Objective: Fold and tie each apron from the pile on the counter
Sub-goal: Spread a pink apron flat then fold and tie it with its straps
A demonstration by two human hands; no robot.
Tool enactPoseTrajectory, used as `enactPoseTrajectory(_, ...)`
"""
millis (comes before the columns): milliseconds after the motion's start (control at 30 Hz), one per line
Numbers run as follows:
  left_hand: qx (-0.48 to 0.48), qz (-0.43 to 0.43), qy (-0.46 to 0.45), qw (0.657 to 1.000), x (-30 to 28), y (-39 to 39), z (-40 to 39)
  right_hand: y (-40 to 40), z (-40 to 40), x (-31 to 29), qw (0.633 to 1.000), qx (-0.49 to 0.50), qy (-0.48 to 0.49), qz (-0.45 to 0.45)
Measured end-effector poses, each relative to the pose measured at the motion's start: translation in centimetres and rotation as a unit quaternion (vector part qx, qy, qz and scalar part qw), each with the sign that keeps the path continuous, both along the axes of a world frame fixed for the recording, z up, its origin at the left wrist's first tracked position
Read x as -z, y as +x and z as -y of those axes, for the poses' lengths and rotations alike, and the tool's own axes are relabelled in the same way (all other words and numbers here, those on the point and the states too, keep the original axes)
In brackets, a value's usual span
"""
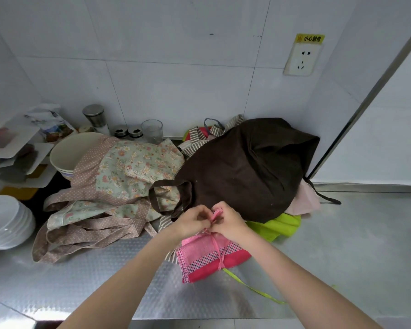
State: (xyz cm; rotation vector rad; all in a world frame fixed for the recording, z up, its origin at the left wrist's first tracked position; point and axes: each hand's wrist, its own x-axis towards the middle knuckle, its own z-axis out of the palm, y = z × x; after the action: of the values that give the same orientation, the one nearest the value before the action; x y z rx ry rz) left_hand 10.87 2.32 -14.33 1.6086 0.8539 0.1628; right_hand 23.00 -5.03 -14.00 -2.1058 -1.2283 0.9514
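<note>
Tying looks to be the step in hand: just below the middle of the frame, the left hand (195, 222) and the right hand (228, 222) meet, both with fingers curled and pinching the pink strap (216, 214) between them, apparently drawing a knot tight. That strap runs down and around the pink apron (207, 260), which lies folded into a compact bundle on the metal counter (93, 281) directly under the wrists; holding the ends up and close together would keep the wrap snug so the folds do not spring open. Behind the hands, at centre and centre right, waits the pile: a brown apron (242, 167) heaped on top, a lime green apron (278, 226) showing under its near edge with a thin green tie (254, 289) trailing toward the lower right, and a floral apron (128, 172) sprawled to the left with its dotted straps loose. These appear not yet folded. As for containers, a cream bowl (69, 153) at centre left is partly draped by the floral cloth, its contents hidden; white bowls (5, 222) are stacked at the left edge; a clear glass (152, 130) by the wall looks empty.
</note>
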Motion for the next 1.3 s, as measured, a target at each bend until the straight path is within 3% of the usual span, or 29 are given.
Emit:
enactPoseTrajectory(67,0.037,-0.018,0.035,0.999,-0.5,0.2,-0.1,0.0,0.0,0.0,1.0,0.002,-0.004,-0.014)
enactPoseTrajectory(200,0.095,-0.081,0.12,0.985,-0.4,-0.7,-0.5,0.2,0.6,0.7,0.988,0.069,-0.016,-0.139)
enactPoseTrajectory(300,0.249,-0.251,0.199,0.914,0.7,-2.2,0.0,-0.1,1.2,0.1,0.961,0.102,-0.008,-0.257)
enactPoseTrajectory(367,0.288,-0.279,0.279,0.872,0.7,-2.4,0.6,0.0,1.3,-0.7,0.945,0.127,0.012,-0.301)
enactPoseTrajectory(400,0.286,-0.261,0.302,0.871,0.2,-2.2,0.8,0.4,1.3,-1.2,0.939,0.15,0.025,-0.308)
enactPoseTrajectory(467,0.273,-0.21,0.3,0.89,-1.1,-1.7,0.4,1.5,1.4,-1.8,0.947,0.195,0.052,-0.251)
enactPoseTrajectory(533,0.276,-0.161,0.256,0.912,-2.8,-0.9,-0.6,2.7,2.0,-3.0,0.978,0.178,0.07,-0.083)
enactPoseTrajectory(600,0.305,-0.13,0.217,0.918,-4.7,0.3,-1.4,3.1,2.7,-4.8,0.989,0.101,0.083,0.076)
enactPoseTrajectory(733,0.338,-0.066,0.063,0.937,-9.4,3.1,-1.9,4.3,4.5,-9.2,0.944,-0.009,0.101,0.315)
enactPoseTrajectory(833,0.364,-0.055,0.008,0.93,-13.4,5.3,-1.9,6.5,5.7,-12.8,0.923,0.03,0.095,0.372)
enactPoseTrajectory(933,0.34,-0.037,0.016,0.94,-16.8,8.3,-1.1,9.3,6.7,-14.8,0.889,0.082,0.082,0.443)
enactPoseTrajectory(1033,0.338,-0.032,0.065,0.938,-19.3,11.5,-0.5,13.2,8.0,-17.3,0.869,0.126,0.088,0.471)
enactPoseTrajectory(1167,0.299,0.031,0.126,0.945,-22.5,17.5,1.8,20.2,10.8,-21.0,0.876,0.198,0.138,0.418)
enactPoseTrajectory(1233,0.269,0.049,0.226,0.935,-23.7,21.6,3.3,24.4,11.9,-22.8,0.896,0.225,0.163,0.346)
enactPoseTrajectory(1300,0.253,0.048,0.325,0.91,-24.9,26.0,4.9,28.5,13.0,-25.3,0.918,0.261,0.23,0.191)
